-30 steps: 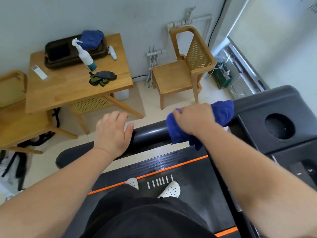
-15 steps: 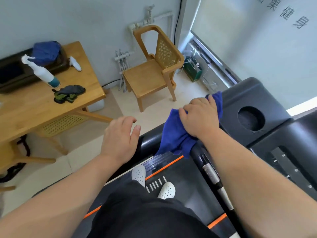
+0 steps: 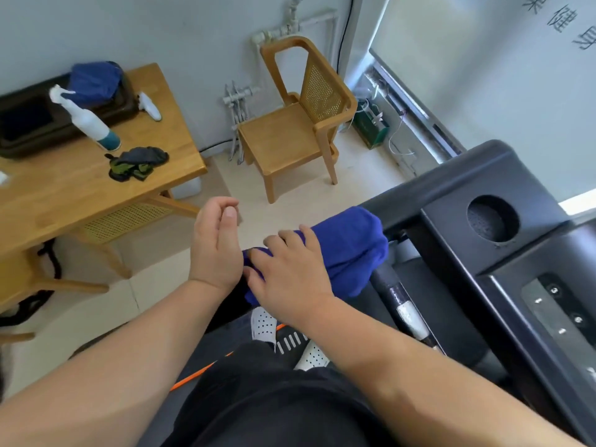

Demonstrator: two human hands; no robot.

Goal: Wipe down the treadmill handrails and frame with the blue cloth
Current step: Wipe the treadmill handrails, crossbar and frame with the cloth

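The blue cloth (image 3: 350,250) lies draped over the black treadmill handrail (image 3: 400,214), just left of where the rail meets the console (image 3: 451,185). My right hand (image 3: 290,275) rests on the cloth's left part, fingers spread, pressing it onto the rail. Beside the cloth's left end my left hand (image 3: 215,250) hovers above the rail with loosely curled fingers and holds nothing. Most of the rail under the cloth and hands is hidden.
A cup holder (image 3: 493,221) and a button panel (image 3: 561,314) sit in the console at right. An inner grip bar (image 3: 408,312) with a silver patch runs below the cloth. A wooden table (image 3: 80,195) with a spray bottle (image 3: 87,121) stands left, a wooden chair (image 3: 290,133) ahead.
My left hand has lifted off the handrail. My right hand has slid leftwards over the cloth, which now lies spread across the rail near the console.
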